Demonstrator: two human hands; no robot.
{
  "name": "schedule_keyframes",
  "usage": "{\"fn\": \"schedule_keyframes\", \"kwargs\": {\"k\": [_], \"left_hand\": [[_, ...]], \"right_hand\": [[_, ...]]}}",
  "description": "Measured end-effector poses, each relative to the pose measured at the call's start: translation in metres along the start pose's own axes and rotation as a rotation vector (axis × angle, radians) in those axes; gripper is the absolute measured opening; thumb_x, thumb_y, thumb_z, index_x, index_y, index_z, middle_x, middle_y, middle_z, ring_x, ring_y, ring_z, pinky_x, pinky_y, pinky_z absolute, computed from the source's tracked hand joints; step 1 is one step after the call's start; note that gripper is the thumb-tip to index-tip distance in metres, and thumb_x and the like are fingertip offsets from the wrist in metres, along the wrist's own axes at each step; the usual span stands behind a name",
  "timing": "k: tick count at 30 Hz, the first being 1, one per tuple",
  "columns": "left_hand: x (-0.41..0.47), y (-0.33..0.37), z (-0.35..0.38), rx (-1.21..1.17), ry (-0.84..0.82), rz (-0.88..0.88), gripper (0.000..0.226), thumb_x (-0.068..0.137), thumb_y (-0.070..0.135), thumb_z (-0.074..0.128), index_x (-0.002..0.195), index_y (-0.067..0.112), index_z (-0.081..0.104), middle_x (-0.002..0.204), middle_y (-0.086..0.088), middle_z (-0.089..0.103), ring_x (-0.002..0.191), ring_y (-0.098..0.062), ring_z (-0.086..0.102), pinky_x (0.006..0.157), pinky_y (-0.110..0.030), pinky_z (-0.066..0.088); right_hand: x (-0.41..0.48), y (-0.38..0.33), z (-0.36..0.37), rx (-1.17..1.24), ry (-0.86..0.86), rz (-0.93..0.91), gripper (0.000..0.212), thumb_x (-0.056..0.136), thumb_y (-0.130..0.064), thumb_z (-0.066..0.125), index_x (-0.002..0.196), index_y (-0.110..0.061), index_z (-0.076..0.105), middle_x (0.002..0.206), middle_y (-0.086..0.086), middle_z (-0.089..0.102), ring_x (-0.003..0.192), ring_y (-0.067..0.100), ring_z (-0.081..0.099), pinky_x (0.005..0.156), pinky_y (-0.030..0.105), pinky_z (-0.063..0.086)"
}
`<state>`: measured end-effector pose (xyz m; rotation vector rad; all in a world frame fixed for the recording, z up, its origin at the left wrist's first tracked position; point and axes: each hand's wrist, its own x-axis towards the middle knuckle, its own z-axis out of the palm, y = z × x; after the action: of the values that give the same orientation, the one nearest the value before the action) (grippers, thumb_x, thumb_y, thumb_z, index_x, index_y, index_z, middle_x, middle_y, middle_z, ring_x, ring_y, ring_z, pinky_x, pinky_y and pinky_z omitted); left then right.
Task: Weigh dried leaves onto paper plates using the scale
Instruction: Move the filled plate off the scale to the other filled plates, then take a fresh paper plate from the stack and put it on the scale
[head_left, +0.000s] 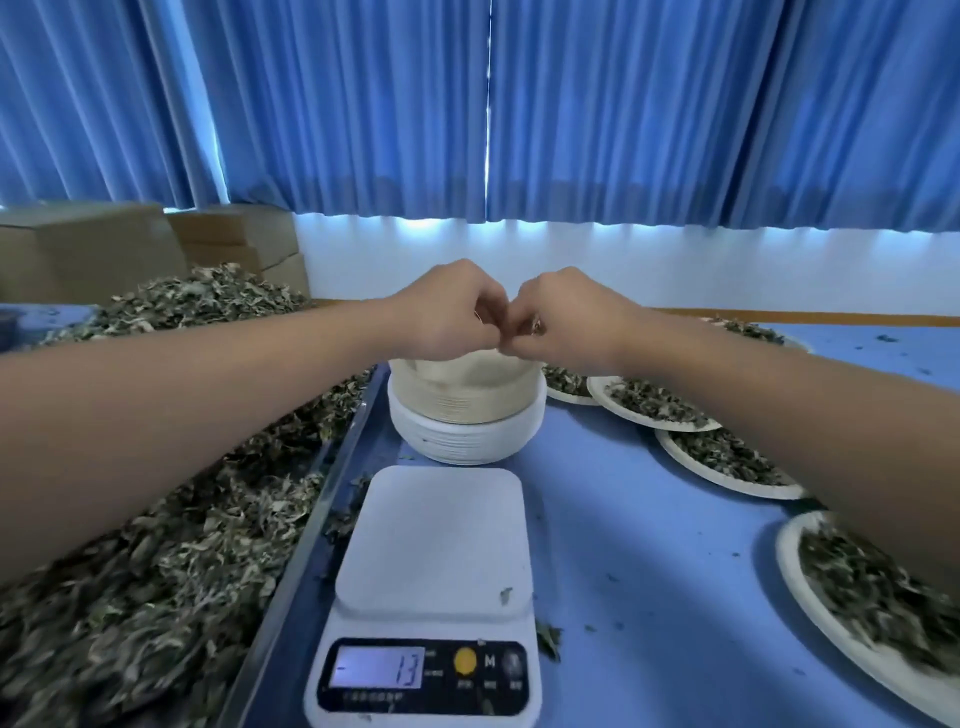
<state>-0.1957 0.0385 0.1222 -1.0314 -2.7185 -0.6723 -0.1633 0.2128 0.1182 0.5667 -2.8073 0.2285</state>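
Note:
A stack of paper plates (467, 415) stands behind the white scale (436, 540). Its platform is bare except for one leaf scrap, and its display (379, 667) reads 13 after a dash. My left hand (447, 312) and my right hand (566, 317) meet knuckle to knuckle over the far top of the stack. Their fingers are curled and pinch the rim of the top plate, of which only a pale sliver shows between them. A large heap of dried leaves (156, 545) fills the metal tray on the left, under my left forearm.
Several plates holding leaves lie along the right: (660, 405), (727, 462), (872, 587). The tray's metal edge (311, 519) runs close beside the scale. Cardboard boxes (88, 249) stand at the back left under blue curtains. Leaf scraps dot the blue tabletop (649, 571).

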Motion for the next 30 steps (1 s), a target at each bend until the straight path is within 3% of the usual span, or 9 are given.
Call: {"fn": "schedule_keyframes", "kwargs": {"k": [5,9,14,18,27,30], "left_hand": [[-0.030,-0.023,-0.003,0.041,-0.062,0.051,0.020,0.086,0.015,0.065,0.100,0.021,0.078,0.094,0.008,0.075,0.091,-0.010,0.067,0.087,-0.031,0.053],[-0.040,-0.038,-0.003,0.085,-0.076,0.067,0.016,0.089,0.024,0.065,0.098,0.023,0.079,0.094,0.008,0.075,0.093,-0.010,0.068,0.088,-0.035,0.053],[-0.046,-0.050,0.000,0.085,-0.047,0.100,0.015,0.088,0.019,0.067,0.097,0.021,0.079,0.095,0.012,0.075,0.091,-0.004,0.066,0.086,-0.029,0.052],[-0.048,-0.056,0.003,0.090,-0.050,0.131,0.015,0.086,0.016,0.067,0.095,0.018,0.079,0.095,0.013,0.075,0.090,-0.003,0.064,0.088,-0.031,0.051],[-0.047,-0.061,0.005,0.099,-0.044,0.161,0.014,0.086,0.015,0.067,0.093,0.017,0.079,0.094,0.012,0.075,0.090,-0.004,0.063,0.088,-0.032,0.049],[-0.047,-0.063,0.005,0.087,-0.042,0.162,0.014,0.086,0.015,0.067,0.092,0.018,0.079,0.094,0.013,0.075,0.090,-0.002,0.062,0.088,-0.030,0.048]], "right_hand": [[0.000,-0.016,0.014,-0.045,-0.085,-0.088,0.012,0.093,-0.044,0.066,0.095,-0.038,0.076,0.100,-0.014,0.064,0.084,0.006,0.057,0.065,0.032,0.046],[-0.002,-0.022,0.017,-0.086,-0.116,-0.131,0.014,0.096,-0.043,0.063,0.100,-0.040,0.076,0.107,-0.015,0.060,0.079,-0.004,0.050,0.059,0.025,0.033],[-0.004,-0.024,0.018,-0.211,-0.118,-0.155,0.015,0.098,-0.040,0.060,0.103,-0.039,0.075,0.107,-0.015,0.059,0.082,0.008,0.051,0.057,0.024,0.029],[-0.004,-0.027,0.020,-0.295,-0.111,-0.173,0.018,0.098,-0.039,0.057,0.100,-0.036,0.074,0.105,-0.012,0.061,0.093,0.018,0.058,0.066,0.033,0.043],[-0.002,-0.027,0.024,-0.334,-0.101,-0.200,0.021,0.100,-0.043,0.055,0.103,-0.035,0.074,0.106,-0.012,0.061,0.096,0.019,0.055,0.065,0.032,0.035],[-0.003,-0.027,0.024,-0.355,-0.104,-0.220,0.024,0.101,-0.043,0.053,0.103,-0.034,0.075,0.107,-0.011,0.061,0.096,0.018,0.054,0.067,0.034,0.042]]}}
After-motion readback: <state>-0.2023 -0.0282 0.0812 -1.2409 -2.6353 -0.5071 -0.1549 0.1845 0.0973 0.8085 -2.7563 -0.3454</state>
